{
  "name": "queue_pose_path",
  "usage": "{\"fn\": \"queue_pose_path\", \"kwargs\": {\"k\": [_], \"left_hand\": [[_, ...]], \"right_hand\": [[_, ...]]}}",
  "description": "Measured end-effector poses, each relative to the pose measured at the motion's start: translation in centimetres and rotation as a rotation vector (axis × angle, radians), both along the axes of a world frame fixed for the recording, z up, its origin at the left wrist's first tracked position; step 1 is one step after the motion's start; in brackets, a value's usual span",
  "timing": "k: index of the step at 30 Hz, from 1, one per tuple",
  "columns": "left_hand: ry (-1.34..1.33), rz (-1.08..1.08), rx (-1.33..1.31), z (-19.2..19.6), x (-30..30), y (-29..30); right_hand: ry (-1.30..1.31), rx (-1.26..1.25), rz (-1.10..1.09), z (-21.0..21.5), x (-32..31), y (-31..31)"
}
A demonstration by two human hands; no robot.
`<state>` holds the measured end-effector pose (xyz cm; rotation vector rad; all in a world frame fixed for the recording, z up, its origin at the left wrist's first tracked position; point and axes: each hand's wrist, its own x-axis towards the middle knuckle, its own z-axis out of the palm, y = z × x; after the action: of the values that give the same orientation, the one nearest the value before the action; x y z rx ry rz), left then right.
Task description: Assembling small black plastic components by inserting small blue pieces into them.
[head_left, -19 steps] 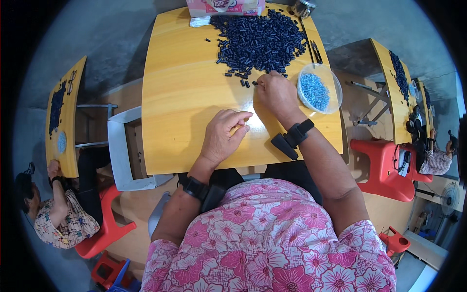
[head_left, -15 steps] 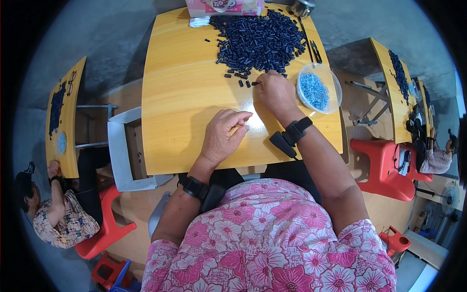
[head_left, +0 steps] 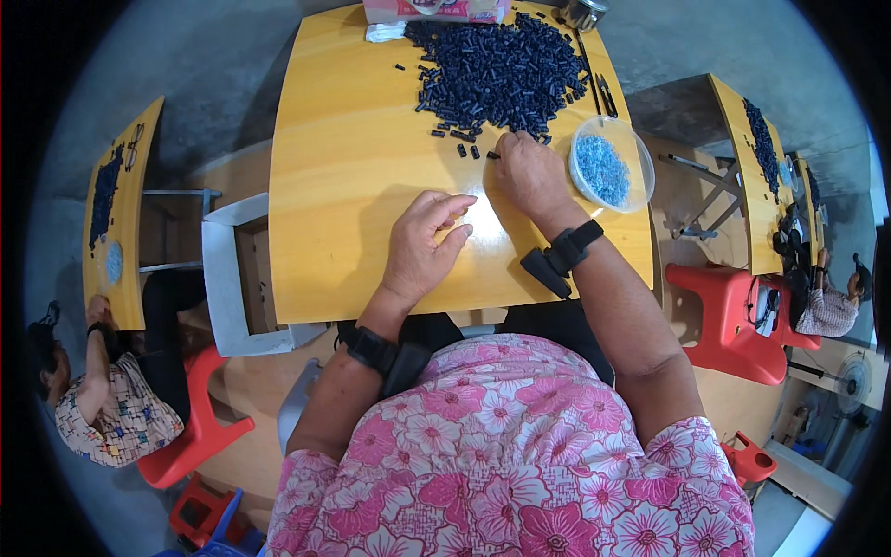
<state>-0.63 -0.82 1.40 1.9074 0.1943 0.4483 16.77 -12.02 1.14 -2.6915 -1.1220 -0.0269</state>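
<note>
The head view shifts slightly, so the yellow wood-toned table (head_left: pixel 357 195) sits higher in the picture and the pink-and-white printed package (head_left: pixel 436 11) at its far edge is cut off more by the upper rim. The bare left hand (head_left: pixel 422 246) now holds its thumb and forefinger a little wider apart. The small black cylindrical piece at the fingertips of the bare right hand (head_left: pixel 534 174) is slightly farther from the nearest loose black piece (head_left: pixel 474 151).
</note>
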Motion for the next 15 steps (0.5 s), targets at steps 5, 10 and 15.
{"fn": "queue_pose_path", "kwargs": {"k": [5,10,15], "left_hand": [[0.011,-0.009,0.051,0.18,-0.05,0.11],[-0.005,-0.018,0.038,0.11,-0.02,0.11],[-0.01,-0.016,0.002,-0.27,-0.08,0.12]], "right_hand": [[0.029,0.029,0.038,-0.09,0.19,-0.22],[0.115,-0.006,0.033,0.38,0.41,-0.12],[0.01,0.01,0.132,0.87,-0.19,-0.14]]}}
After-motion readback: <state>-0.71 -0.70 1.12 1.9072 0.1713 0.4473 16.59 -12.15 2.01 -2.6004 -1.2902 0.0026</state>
